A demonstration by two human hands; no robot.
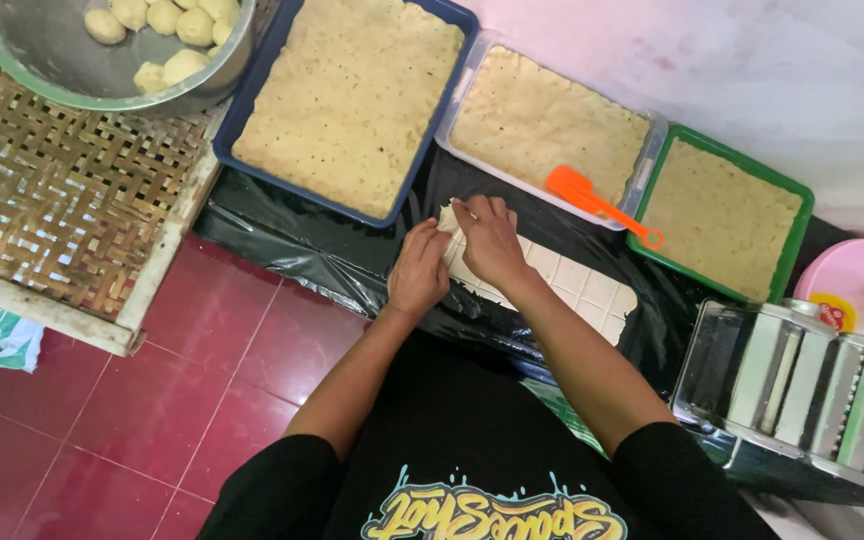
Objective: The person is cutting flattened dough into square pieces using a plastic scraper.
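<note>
Both hands meet at the left end of a pale, flat dough sheet scored into squares (572, 280), which lies on black plastic sheeting (332, 250) spread over the red tiled floor (152, 400). Left hand (419, 268): knuckles up, fingers curled onto the sheet's end, forearm angling in from lower left. Right hand (489, 240): palm down, fingertips pinching the sheet's corner, wrist bent, forearm running back to the lower right. Hands just beside each other, almost touching.

Beyond the sheet: blue rectangular tray of crumb-coloured filling (352, 95), clear plastic tray of the same (542, 125) with an orange plastic spatula (592, 200) on its rim, green tray (727, 215). Metal bowl of dough balls (102, 50) sits on a woven bamboo tray (62, 190). Steel pasta roller (802, 390) at right.
</note>
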